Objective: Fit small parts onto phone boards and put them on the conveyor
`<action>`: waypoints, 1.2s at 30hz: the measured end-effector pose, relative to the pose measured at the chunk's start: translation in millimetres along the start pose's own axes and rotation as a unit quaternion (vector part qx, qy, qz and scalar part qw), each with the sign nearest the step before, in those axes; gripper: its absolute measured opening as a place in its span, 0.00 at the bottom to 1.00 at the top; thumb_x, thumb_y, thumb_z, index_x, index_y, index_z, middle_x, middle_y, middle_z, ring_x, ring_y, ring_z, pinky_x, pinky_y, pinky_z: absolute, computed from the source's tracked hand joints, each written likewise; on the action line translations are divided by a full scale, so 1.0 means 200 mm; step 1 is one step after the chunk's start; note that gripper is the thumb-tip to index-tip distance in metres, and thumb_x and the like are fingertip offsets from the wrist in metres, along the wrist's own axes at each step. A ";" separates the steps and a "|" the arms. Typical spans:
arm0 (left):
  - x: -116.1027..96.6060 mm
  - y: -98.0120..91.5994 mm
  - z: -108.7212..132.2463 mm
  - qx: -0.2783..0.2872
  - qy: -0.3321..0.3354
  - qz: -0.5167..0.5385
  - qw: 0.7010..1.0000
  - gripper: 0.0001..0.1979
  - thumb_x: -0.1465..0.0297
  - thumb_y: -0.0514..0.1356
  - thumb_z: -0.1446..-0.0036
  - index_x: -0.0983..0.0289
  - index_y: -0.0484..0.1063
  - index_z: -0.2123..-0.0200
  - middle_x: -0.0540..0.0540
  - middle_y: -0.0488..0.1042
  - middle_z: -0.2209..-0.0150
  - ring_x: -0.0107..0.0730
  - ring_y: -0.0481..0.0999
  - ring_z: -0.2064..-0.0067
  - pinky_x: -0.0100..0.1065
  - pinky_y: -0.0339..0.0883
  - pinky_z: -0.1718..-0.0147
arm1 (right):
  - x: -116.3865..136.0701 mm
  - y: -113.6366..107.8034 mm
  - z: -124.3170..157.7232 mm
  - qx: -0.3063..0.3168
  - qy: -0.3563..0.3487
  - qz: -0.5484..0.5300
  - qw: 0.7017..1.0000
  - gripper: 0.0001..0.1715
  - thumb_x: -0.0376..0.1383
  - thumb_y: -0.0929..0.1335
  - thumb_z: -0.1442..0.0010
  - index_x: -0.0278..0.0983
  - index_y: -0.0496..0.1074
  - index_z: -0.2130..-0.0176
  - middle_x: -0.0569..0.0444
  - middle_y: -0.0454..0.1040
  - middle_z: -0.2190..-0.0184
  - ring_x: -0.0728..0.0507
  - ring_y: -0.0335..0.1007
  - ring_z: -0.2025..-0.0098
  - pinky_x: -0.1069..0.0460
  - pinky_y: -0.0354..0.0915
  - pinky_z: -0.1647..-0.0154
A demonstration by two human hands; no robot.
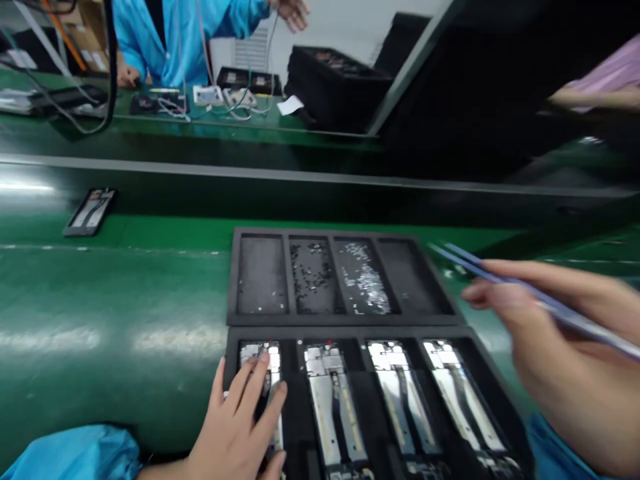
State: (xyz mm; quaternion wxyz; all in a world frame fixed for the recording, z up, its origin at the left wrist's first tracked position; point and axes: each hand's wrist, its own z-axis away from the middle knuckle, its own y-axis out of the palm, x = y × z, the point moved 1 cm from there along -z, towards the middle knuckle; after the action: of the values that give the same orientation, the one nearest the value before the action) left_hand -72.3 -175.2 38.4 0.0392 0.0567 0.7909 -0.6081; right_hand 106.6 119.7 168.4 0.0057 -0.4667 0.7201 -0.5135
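Green desk (100, 313), black foam tray (325, 232) on it, four phone frames (330, 400) in slots, long axes pointing away from the person. Left hand (240, 420) lies open on the leftmost frame (260, 363). Right hand (550, 333) pinches tweezers (460, 257) just right of the tray.

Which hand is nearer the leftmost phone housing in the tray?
Left. The left hand rests on the leftmost phone housing; the right hand is far to its right, beside the tray, holding tweezers.
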 end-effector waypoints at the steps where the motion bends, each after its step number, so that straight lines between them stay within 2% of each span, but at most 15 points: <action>1: 0.00 0.01 0.00 -0.011 -0.004 0.000 1.000 0.35 0.64 0.60 0.47 0.64 0.65 0.35 0.73 0.61 0.33 0.62 0.60 0.33 0.64 0.39 0.34 | -0.06 -0.01 0.01 0.014 0.002 -0.003 1.000 0.16 0.46 0.69 0.30 0.41 0.78 0.49 0.48 0.83 0.60 0.40 0.82 0.60 0.48 0.76 0.58; 3: 0.03 0.02 0.00 -0.050 -0.036 0.030 0.998 0.31 0.69 0.59 0.44 0.61 0.65 0.36 0.68 0.62 0.33 0.59 0.61 0.33 0.61 0.49 0.35 | -0.24 -0.01 0.05 0.087 -0.021 -0.030 0.996 0.14 0.45 0.69 0.31 0.43 0.79 0.50 0.51 0.84 0.58 0.39 0.83 0.55 0.50 0.77 0.55; 4: 0.05 0.02 -0.01 -0.073 -0.061 0.053 0.994 0.29 0.70 0.58 0.42 0.59 0.65 0.36 0.66 0.63 0.34 0.57 0.61 0.33 0.60 0.54 0.35 | -0.36 -0.02 0.08 0.100 -0.011 -0.037 0.994 0.14 0.43 0.69 0.30 0.44 0.79 0.49 0.51 0.84 0.55 0.38 0.82 0.51 0.49 0.77 0.52; 6: 0.12 0.02 -0.02 -0.114 -0.123 0.097 0.981 0.24 0.71 0.56 0.37 0.56 0.66 0.38 0.63 0.64 0.35 0.55 0.61 0.32 0.58 0.58 0.35 | -0.62 -0.03 0.16 0.084 0.042 -0.036 0.995 0.12 0.42 0.68 0.29 0.45 0.80 0.50 0.53 0.84 0.52 0.38 0.81 0.47 0.51 0.76 0.47; 8: 0.20 0.01 -0.05 -0.134 -0.189 0.119 0.966 0.21 0.68 0.56 0.34 0.53 0.66 0.38 0.61 0.63 0.34 0.57 0.59 0.30 0.62 0.58 0.34 | -0.84 -0.03 0.26 0.072 0.074 -0.045 0.994 0.13 0.40 0.68 0.29 0.46 0.79 0.47 0.51 0.83 0.49 0.36 0.79 0.44 0.51 0.75 0.46; 11: 0.30 0.02 -0.09 -0.125 -0.295 0.169 0.932 0.23 0.60 0.56 0.31 0.50 0.62 0.35 0.58 0.58 0.30 0.60 0.54 0.27 0.67 0.57 0.33 | -1.02 0.00 0.38 0.082 0.105 -0.091 0.987 0.19 0.42 0.67 0.29 0.46 0.75 0.41 0.48 0.79 0.43 0.36 0.75 0.41 0.50 0.73 0.42; 13: 0.34 0.04 -0.12 -0.088 -0.347 0.227 0.906 0.28 0.56 0.55 0.30 0.48 0.54 0.30 0.57 0.54 0.27 0.60 0.54 0.27 0.67 0.58 0.33 | -1.06 0.03 0.43 0.081 0.122 -0.112 0.983 0.22 0.44 0.67 0.29 0.45 0.72 0.38 0.47 0.77 0.41 0.35 0.73 0.39 0.47 0.71 0.39; 15: 0.35 0.06 -0.13 -0.046 -0.366 0.265 0.891 0.33 0.54 0.54 0.29 0.48 0.46 0.26 0.57 0.48 0.25 0.59 0.51 0.26 0.66 0.54 0.31 | -1.07 0.05 0.46 0.083 0.149 -0.140 0.975 0.26 0.46 0.66 0.29 0.45 0.69 0.36 0.47 0.74 0.38 0.35 0.71 0.37 0.44 0.69 0.36; 19: 0.34 0.08 -0.14 -0.019 -0.363 0.275 0.890 0.36 0.52 0.53 0.29 0.46 0.39 0.24 0.53 0.41 0.23 0.57 0.43 0.24 0.64 0.43 0.28 | -1.07 0.08 0.49 0.095 0.194 -0.191 0.958 0.30 0.49 0.66 0.29 0.46 0.64 0.32 0.48 0.69 0.33 0.37 0.65 0.32 0.40 0.60 0.31; 23: 0.34 0.07 -0.14 -0.020 -0.386 0.294 0.874 0.36 0.53 0.53 0.29 0.47 0.42 0.24 0.51 0.43 0.23 0.53 0.43 0.23 0.60 0.39 0.26 | -1.07 0.07 0.50 0.110 0.207 -0.190 0.954 0.32 0.50 0.65 0.29 0.47 0.62 0.30 0.49 0.66 0.31 0.36 0.63 0.31 0.37 0.57 0.29; 26: 0.33 0.05 -0.16 -0.037 -0.391 0.296 0.871 0.34 0.53 0.55 0.30 0.48 0.48 0.25 0.49 0.46 0.24 0.51 0.44 0.23 0.56 0.36 0.25 | -1.07 0.05 0.49 0.113 0.200 -0.169 0.958 0.31 0.49 0.67 0.30 0.47 0.65 0.32 0.48 0.68 0.32 0.34 0.65 0.32 0.37 0.58 0.29; 30: 0.29 0.03 -0.19 -0.059 -0.410 0.291 0.863 0.35 0.53 0.57 0.31 0.52 0.52 0.26 0.52 0.50 0.25 0.51 0.48 0.24 0.54 0.40 0.25 | -1.06 0.02 0.48 0.128 0.215 -0.144 0.957 0.29 0.49 0.68 0.32 0.49 0.68 0.34 0.48 0.71 0.35 0.32 0.67 0.34 0.38 0.62 0.31; 36: 0.28 0.02 -0.21 -0.056 -0.423 0.267 0.864 0.37 0.52 0.59 0.33 0.56 0.53 0.27 0.57 0.54 0.26 0.52 0.53 0.26 0.52 0.47 0.26 | -1.03 0.00 0.47 0.134 0.231 -0.094 0.959 0.29 0.53 0.66 0.32 0.50 0.70 0.36 0.49 0.74 0.37 0.29 0.71 0.37 0.35 0.68 0.35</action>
State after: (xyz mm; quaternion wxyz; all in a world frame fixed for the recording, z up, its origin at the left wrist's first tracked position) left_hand -126.0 -131.6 37.5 0.5341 0.0001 0.6856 -0.4948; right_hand 269.5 189.9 27.4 -0.1468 -0.3960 0.5791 -0.6973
